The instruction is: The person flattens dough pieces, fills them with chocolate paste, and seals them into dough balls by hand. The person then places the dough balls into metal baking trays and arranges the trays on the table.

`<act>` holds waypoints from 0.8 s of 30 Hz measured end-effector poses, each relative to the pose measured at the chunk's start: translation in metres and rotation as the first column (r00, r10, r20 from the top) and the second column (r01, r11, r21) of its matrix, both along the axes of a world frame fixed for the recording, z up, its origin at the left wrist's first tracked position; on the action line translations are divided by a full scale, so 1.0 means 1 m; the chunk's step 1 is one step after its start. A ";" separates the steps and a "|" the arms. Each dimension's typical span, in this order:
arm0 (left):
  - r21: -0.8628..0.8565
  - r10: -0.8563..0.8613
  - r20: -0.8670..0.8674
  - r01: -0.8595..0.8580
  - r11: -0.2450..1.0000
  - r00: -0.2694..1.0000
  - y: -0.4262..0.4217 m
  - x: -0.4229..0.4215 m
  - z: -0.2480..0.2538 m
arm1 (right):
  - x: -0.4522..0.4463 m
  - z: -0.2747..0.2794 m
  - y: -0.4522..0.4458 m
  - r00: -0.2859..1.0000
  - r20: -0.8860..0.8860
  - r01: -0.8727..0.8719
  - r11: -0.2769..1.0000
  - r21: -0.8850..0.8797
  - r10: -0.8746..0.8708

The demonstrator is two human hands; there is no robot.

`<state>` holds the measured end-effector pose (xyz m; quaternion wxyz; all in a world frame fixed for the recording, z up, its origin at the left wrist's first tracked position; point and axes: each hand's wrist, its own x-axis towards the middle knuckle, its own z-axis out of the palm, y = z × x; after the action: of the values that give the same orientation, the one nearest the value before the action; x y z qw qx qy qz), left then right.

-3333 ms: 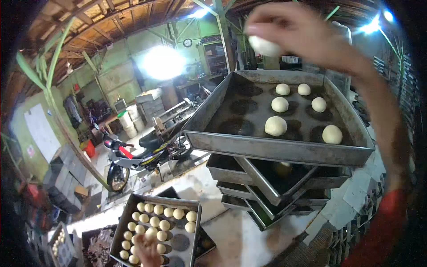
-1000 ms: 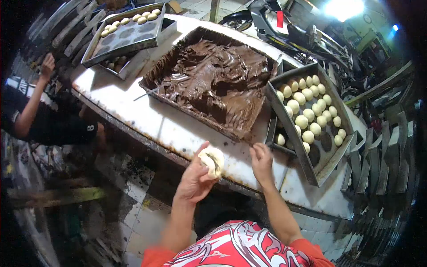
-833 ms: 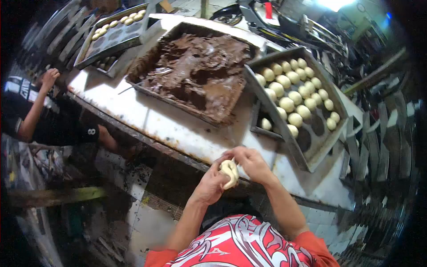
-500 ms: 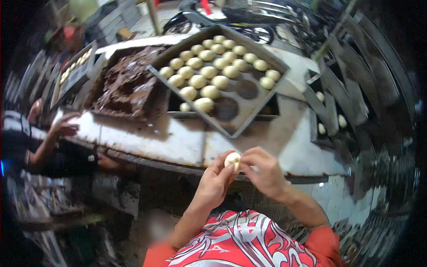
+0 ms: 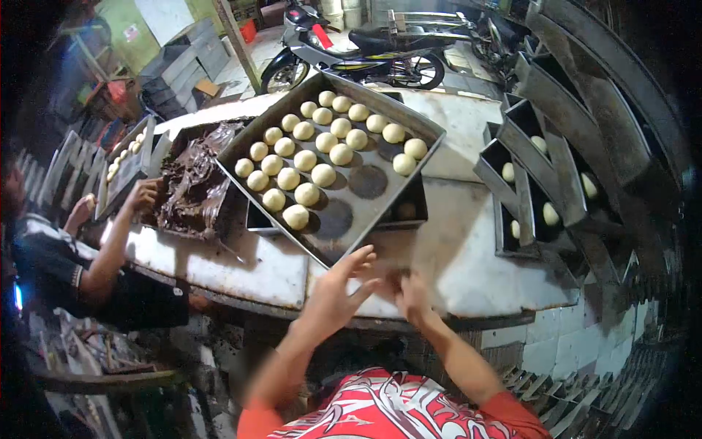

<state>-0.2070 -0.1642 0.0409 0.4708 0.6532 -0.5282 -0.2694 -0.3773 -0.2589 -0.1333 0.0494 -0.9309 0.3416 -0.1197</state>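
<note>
My left hand (image 5: pixel 338 293) is over the front of the table, just below the near corner of a metal tray (image 5: pixel 358 208). Its fingers are spread and nothing shows in them. To its right, my right hand (image 5: pixel 414 296) is low over the tabletop with its fingers curled in. A dark blurred patch lies at those fingertips, and I cannot make out what they hold. Rows of pale dough balls (image 5: pixel 289 178) sit in the tray, with bare dark round marks on its floor. The tray rests at an angle on another dark pan (image 5: pixel 417 208).
At left, a person (image 5: pixel 110 256) reaches toward a pan of dark brown paste (image 5: pixel 194 197). A smaller tray (image 5: pixel 128 175) with dough pieces stands beyond. Loaf tins (image 5: pixel 526 190) holding dough are stacked at right. A motorcycle (image 5: pixel 358 55) is parked behind the table (image 5: pixel 468 271).
The pale dough ball pinched between my hands is no longer visible there. My hands have moved apart, the left one opening. The view has shifted, and the other person's hand has reached the paste.
</note>
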 end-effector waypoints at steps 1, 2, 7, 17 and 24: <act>-0.003 -0.035 0.079 0.035 0.999 0.996 0.008 0.024 0.015 | -0.020 0.021 0.006 0.950 0.273 -0.177 0.982 0.061 0.154; -0.017 -0.067 0.157 0.071 0.997 0.985 0.008 0.049 0.026 | -0.046 0.006 0.002 0.936 0.307 -0.179 0.984 -0.008 0.173; 0.107 -0.148 0.373 0.116 0.988 0.916 -0.040 0.130 0.041 | -0.038 0.037 -0.084 0.933 0.177 0.271 0.935 0.228 -0.313; 0.225 -0.483 0.698 0.478 0.849 0.529 -0.253 0.086 -0.031 | -0.077 0.079 -0.031 0.943 -0.317 0.214 0.549 0.808 0.099; 0.326 -0.183 0.035 0.162 0.931 0.983 -0.286 0.070 -0.093 | -0.212 0.532 -0.136 0.862 0.022 -0.429 0.708 0.561 0.506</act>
<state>-0.1374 -0.4506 -0.0517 0.3153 0.6806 -0.5475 -0.3709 -0.5890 -0.3946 0.3986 0.3194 -0.9384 0.1162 0.0620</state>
